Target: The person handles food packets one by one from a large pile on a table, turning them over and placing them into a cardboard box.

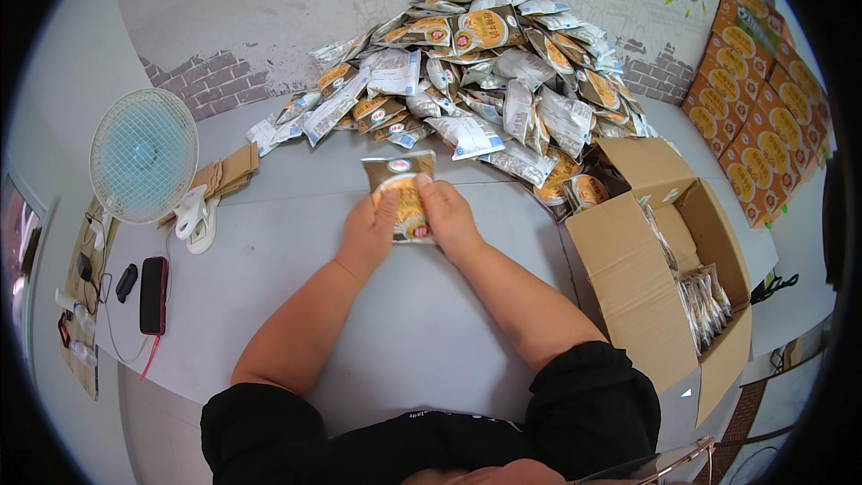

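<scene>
Both my hands hold one brown and orange printed food pouch [408, 199] upright over the grey table [431, 323]. My left hand [367, 232] grips its left edge, thumb on the front. On the right edge my right hand [452, 221] does the same. Beyond them rises a large heap of similar pouches [481, 34], some with the silvery back up. To the right stands an open cardboard box [633, 269], flaps folded out, with a row of pouches [704, 306] packed on edge inside.
A white clip fan [144, 155] stands at the left beside folded cardboard [232, 172]. Near the left edge lie a phone [153, 296] with a red cable and a small black object [126, 283]. Orange printed cartons [754, 108] are stacked at the far right.
</scene>
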Demonstrator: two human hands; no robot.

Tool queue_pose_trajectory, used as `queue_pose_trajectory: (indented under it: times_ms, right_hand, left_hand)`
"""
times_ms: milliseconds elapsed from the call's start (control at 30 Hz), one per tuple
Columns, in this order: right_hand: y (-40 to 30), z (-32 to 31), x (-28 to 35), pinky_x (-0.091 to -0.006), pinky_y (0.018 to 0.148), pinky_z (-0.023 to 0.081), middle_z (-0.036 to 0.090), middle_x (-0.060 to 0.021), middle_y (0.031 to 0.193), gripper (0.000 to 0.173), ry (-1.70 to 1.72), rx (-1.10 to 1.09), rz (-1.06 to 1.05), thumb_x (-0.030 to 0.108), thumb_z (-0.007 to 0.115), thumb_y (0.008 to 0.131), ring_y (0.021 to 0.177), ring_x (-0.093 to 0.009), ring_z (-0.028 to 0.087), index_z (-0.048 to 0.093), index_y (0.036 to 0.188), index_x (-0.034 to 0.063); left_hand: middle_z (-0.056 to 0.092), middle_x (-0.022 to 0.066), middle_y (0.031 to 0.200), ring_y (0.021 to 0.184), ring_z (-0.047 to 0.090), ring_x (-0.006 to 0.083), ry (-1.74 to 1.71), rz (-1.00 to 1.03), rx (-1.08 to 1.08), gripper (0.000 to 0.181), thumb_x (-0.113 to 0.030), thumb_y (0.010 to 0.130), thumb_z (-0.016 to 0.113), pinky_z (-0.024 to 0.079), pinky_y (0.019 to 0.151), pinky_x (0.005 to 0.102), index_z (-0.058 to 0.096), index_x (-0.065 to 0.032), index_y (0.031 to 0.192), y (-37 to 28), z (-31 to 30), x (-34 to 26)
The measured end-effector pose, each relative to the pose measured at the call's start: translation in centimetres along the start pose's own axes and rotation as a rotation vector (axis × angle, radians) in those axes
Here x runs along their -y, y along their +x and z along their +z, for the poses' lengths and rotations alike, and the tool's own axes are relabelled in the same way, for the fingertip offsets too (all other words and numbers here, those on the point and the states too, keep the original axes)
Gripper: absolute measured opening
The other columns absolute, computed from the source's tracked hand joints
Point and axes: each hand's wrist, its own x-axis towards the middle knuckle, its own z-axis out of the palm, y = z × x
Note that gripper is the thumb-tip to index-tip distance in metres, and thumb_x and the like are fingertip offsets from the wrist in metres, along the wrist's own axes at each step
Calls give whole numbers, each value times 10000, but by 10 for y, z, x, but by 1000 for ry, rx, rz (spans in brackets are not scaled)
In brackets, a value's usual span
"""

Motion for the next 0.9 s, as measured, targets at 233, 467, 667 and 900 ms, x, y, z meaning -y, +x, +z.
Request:
queue_pose_trajectory:
  times_ms: [233, 467, 667, 900]
  right_hand:
    - [-20, 5, 28, -278, 569, 503, 645, -53, 770, 486, -33, 201, 136, 467, 719, 852, 651, -116, 605, 623, 1000, 14]
    - [-25, 13, 5, -359, 636, 509, 677, -100, 776, 328, -321, 205, -127, 374, 622, 929, 657, -230, 629, 678, 949, 52]
    - [-48, 24, 48, -474, 685, 490, 667, -185, 772, 425, -789, 375, -274, 419, 572, 927, 725, -385, 623, 648, 779, 29]
    - [-50, 26, 37, -469, 673, 492, 645, -171, 724, 405, -862, 293, -477, 402, 580, 921, 694, -375, 613, 648, 770, 33]
  left_hand:
    - [667, 86, 1014, 904, 613, 153, -185, 30, -4, 442, -401, 1013, 494, 496, 822, 311, 599, 8, 1142, 11, -15, 4]
    - [627, 98, 1025, 932, 628, 164, -728, -380, 107, 445, -318, 922, 674, 524, 791, 298, 520, 11, 1178, 24, -20, -9]
    - [605, 64, 932, 805, 608, 139, -735, -463, -75, 377, -368, 948, 636, 525, 675, 296, 527, -27, 1065, 17, -19, -7]
    - [606, 50, 898, 743, 597, 127, -787, -495, -161, 299, -371, 985, 577, 505, 654, 281, 569, -73, 981, 19, -17, -10]
